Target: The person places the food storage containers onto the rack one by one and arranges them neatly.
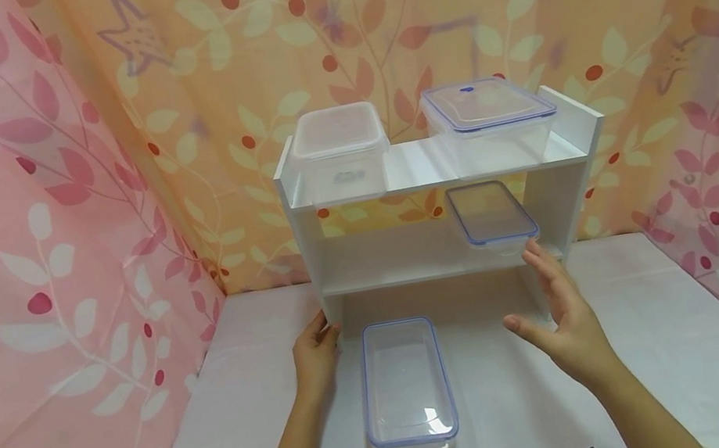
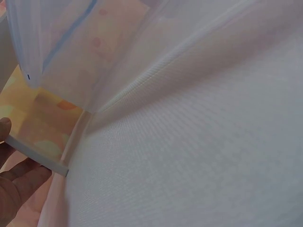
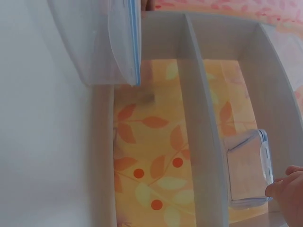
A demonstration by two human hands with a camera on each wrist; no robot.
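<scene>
A white two-tier shelf rack (image 1: pixel 377 284) stands on the table. My left hand (image 1: pixel 314 358) grips its left side panel (image 2: pixel 40 158) low down, thumb on one face and fingers on the other. On the middle shelf, toward the right, sits a clear rectangular food container (image 1: pixel 492 214) with a blue-edged lid. Beside that container's front right corner is my right hand (image 1: pixel 570 331), fingers extended and thumb spread away. Its fingertips reach the lid's edge in the right wrist view; whether they touch it I cannot tell. Another clear, blue-rimmed food container (image 1: pixel 405 383) lies between my forearms.
Up on the top shelf are a food container with a whitish lid (image 1: pixel 342 151) at the left and a larger blue-rimmed one (image 1: pixel 493 124) at the right. White cloth (image 1: pixel 224 437) covers the table. Patterned curtains (image 1: pixel 219 65) hang behind and at both sides.
</scene>
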